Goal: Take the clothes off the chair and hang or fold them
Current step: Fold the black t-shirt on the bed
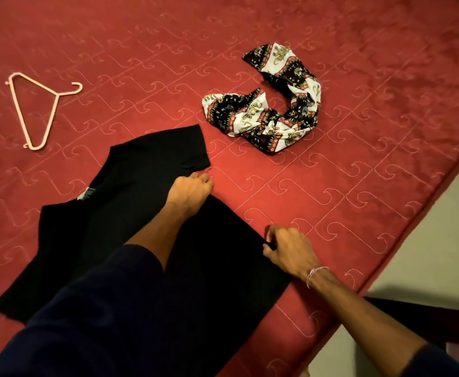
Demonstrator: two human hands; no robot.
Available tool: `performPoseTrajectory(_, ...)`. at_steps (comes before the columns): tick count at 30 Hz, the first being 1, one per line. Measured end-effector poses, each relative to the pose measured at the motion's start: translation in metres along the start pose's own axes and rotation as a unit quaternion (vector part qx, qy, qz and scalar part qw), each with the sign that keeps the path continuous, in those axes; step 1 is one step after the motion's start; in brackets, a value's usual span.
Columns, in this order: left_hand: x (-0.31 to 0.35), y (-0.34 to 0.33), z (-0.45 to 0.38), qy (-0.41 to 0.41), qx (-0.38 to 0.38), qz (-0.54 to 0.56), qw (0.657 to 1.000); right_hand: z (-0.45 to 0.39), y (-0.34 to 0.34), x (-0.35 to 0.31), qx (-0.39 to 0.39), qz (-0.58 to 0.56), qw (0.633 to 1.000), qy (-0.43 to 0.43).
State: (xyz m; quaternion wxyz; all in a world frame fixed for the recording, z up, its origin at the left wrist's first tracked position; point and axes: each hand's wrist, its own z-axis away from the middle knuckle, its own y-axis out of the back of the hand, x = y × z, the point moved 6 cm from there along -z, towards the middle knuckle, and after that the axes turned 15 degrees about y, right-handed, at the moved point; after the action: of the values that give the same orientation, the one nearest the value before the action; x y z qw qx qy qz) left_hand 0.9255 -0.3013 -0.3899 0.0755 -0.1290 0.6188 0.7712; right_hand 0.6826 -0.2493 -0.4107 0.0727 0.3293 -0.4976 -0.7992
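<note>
red quilted bedspread point(331, 186) with stitched curl pattern fills the view; pale floor point(426, 254) shows past its right edge. black t-shirt point(146, 170) lies spread flat near the front — left hand point(191, 190) curled onto its edge by the sleeve, right hand point(288, 250) pinching the side hem. patterned garment point(271, 112) crumpled beyond. pink hanger point(36, 110) lies far left, well apart.

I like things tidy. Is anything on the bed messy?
Yes. The patterned cloth lies crumpled in a twisted curl on the red bedcover, not folded. The pink hanger lies bare, apart from the clothes.
</note>
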Motion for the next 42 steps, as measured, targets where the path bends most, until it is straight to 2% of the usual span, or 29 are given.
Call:
performPoseTrajectory(3,-0.009,0.003,0.003,0.0,0.002,-0.026,1.0,0.009,0.009,-0.016,0.041,0.059,0.995,0.069)
performPoseTrajectory(6,-0.022,0.004,0.012,-0.014,-0.008,-0.029,0.999,0.021,0.008,-0.044,0.075,0.162,0.969,0.171)
performPoseTrajectory(9,-0.038,-0.001,0.024,-0.003,-0.004,-0.039,0.999,0.033,-0.003,-0.07,0.064,0.184,0.956,0.218)
performPoseTrajectory(13,-0.054,-0.01,0.043,0.037,0.001,-0.072,0.997,0.043,-0.033,-0.099,-0.008,0.192,0.944,0.269)
performPoseTrajectory(17,-0.071,-0.025,0.064,0.091,-0.014,-0.072,0.993,0.049,-0.057,-0.12,-0.104,0.178,0.938,0.277)
performPoseTrajectory(22,-0.089,-0.046,0.09,0.213,-0.042,0.002,0.976,0.052,-0.076,-0.129,-0.165,0.127,0.938,0.276)
performPoseTrajectory(26,-0.09,-0.062,0.111,0.285,-0.059,0.105,0.951,0.051,-0.087,-0.131,-0.185,0.104,0.94,0.268)
performPoseTrajectory(32,-0.095,-0.07,0.124,0.337,-0.007,0.218,0.916,0.049,-0.088,-0.143,-0.195,0.093,0.932,0.292)
performPoseTrajectory(36,-0.099,-0.069,0.136,0.372,-0.001,0.267,0.889,0.052,-0.094,-0.146,-0.208,0.102,0.923,0.307)
performPoseTrajectory(40,-0.105,-0.071,0.142,0.424,-0.015,0.341,0.839,0.047,-0.094,-0.139,-0.222,0.047,0.925,0.304)
performPoseTrajectory(42,-0.111,-0.07,0.139,0.423,-0.009,0.356,0.833,0.038,-0.092,-0.137,-0.238,0.006,0.929,0.282)
